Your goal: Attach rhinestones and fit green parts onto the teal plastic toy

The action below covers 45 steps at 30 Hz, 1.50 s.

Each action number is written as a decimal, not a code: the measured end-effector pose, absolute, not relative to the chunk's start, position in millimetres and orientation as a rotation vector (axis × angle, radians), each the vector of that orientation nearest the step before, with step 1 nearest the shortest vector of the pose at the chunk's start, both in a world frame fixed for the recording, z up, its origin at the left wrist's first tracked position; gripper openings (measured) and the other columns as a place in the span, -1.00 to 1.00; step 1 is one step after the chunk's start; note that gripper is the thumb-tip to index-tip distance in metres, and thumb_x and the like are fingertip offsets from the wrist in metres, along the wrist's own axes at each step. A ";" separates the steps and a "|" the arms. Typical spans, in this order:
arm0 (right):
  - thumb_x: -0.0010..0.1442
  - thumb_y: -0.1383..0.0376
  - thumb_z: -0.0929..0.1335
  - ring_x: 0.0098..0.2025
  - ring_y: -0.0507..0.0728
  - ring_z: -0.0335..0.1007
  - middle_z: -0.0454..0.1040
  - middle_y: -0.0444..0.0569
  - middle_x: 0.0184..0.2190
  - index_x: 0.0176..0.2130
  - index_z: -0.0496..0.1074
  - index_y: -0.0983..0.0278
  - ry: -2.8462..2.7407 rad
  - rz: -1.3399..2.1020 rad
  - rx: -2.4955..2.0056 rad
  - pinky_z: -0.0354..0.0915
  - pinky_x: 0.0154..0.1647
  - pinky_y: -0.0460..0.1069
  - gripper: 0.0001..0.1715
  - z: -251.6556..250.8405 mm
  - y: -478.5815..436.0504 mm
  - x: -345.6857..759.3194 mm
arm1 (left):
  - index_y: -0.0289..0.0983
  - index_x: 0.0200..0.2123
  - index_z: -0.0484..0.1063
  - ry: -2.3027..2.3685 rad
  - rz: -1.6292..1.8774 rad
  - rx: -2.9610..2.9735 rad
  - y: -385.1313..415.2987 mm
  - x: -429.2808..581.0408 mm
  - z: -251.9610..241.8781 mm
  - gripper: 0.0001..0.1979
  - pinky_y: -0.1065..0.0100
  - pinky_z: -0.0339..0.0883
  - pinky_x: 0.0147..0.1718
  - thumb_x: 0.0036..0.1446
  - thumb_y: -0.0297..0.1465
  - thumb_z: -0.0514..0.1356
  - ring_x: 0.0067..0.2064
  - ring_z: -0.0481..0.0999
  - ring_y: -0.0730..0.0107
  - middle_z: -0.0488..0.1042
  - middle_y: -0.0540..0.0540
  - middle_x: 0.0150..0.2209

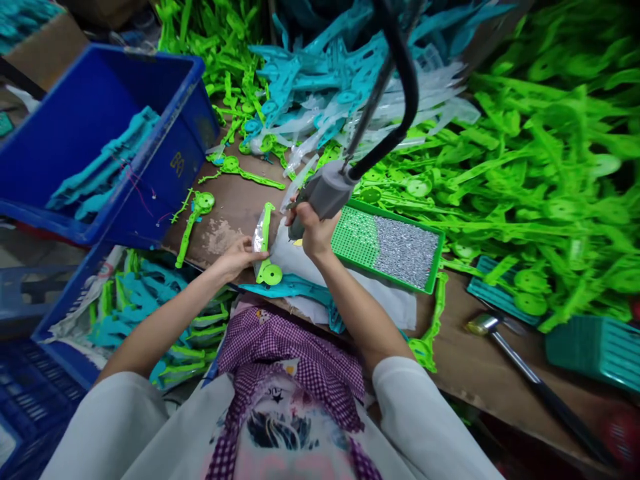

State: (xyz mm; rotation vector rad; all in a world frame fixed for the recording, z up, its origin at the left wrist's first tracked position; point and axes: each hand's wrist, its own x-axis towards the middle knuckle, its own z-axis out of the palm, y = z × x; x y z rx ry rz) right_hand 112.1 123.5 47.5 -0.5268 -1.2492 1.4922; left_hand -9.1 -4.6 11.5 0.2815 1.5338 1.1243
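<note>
My left hand (239,257) pinches a bright green plastic part (271,272) with a round disc at its lower end. A clear plastic piece (259,235) lies along this part's left side. Wrapped round a grey power screwdriver (326,190) is my right hand (316,230); a black cable runs up from the tool. Its tip is hidden behind the hand. Under both hands lies a pale cloth (370,287). A teal plastic part (290,287) rests at the bench's front edge. Just right of my right hand stands a green basket (433,280) holding many small silver screws.
Heaped green parts (545,167) cover the right side, with teal parts (320,73) and clear pieces behind. At left, a blue crate (187,133) holds teal parts. Loose green parts (190,230) lie on the brown bench (235,193). A hammer (520,360) lies at right.
</note>
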 end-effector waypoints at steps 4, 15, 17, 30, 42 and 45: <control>-0.04 -0.14 0.41 -0.64 -0.01 0.32 0.33 -0.22 -0.67 -0.53 0.41 0.24 -1.241 1.513 -0.481 0.29 -0.61 -0.06 -0.50 54.4 118.2 111.4 | -0.35 -0.36 0.47 1.463 1.135 0.135 -3.6 -10.2 5.3 -0.62 0.39 0.44 -0.34 -0.33 -0.57 0.48 -0.42 0.53 0.43 0.56 -0.05 -0.44; -0.05 -0.16 0.40 -0.70 -0.04 0.24 0.25 -0.26 -0.71 -0.52 0.37 0.24 -1.289 1.671 -0.459 0.26 -0.64 -0.09 -0.47 55.1 96.8 66.8 | -0.36 -0.36 0.54 1.426 1.211 0.135 -4.8 -8.0 -5.9 -0.60 0.27 0.51 -0.30 -0.38 -0.54 0.51 -0.42 0.57 0.33 0.59 -0.08 -0.44; -0.06 -0.16 0.40 -0.70 -0.04 0.23 0.25 -0.26 -0.72 -0.53 0.36 0.24 -1.318 1.683 -0.468 0.24 -0.66 -0.10 -0.47 51.7 95.6 63.1 | -0.35 -0.36 0.55 1.427 1.215 0.134 -4.5 -8.6 -8.6 -0.63 0.26 0.51 -0.28 -0.36 -0.55 0.50 -0.42 0.57 0.34 0.59 -0.08 -0.43; -0.03 -0.11 0.39 -0.71 -0.04 0.24 0.27 -0.25 -0.73 -0.60 0.31 0.24 -1.465 1.655 -0.525 0.22 -0.65 -0.10 -0.50 43.5 93.2 61.1 | -0.35 -0.37 0.53 1.455 1.229 0.130 -5.7 -8.1 -11.4 -0.63 0.26 0.47 -0.29 -0.37 -0.54 0.50 -0.41 0.55 0.34 0.57 -0.07 -0.43; 0.03 -0.17 0.33 -0.67 -0.01 0.25 0.24 -0.23 -0.70 -0.48 0.29 0.19 -1.447 1.650 -0.575 0.23 -0.65 -0.06 -0.51 44.6 98.9 61.8 | -0.36 -0.36 0.52 1.482 1.228 0.151 -5.1 -5.2 -11.1 -0.68 0.33 0.46 -0.33 -0.29 -0.57 0.46 -0.42 0.52 0.41 0.57 -0.08 -0.40; 0.04 -0.24 0.28 -0.62 0.00 0.28 0.24 -0.22 -0.66 -0.34 0.33 0.17 -1.329 1.534 -0.599 0.27 -0.58 -0.04 -0.45 71.9 110.0 75.8 | -0.37 -0.28 0.52 1.477 1.227 0.249 -8.3 -4.5 -10.6 -0.63 0.31 0.47 -0.27 -0.25 -0.52 0.46 -0.34 0.54 0.37 0.58 -0.11 -0.34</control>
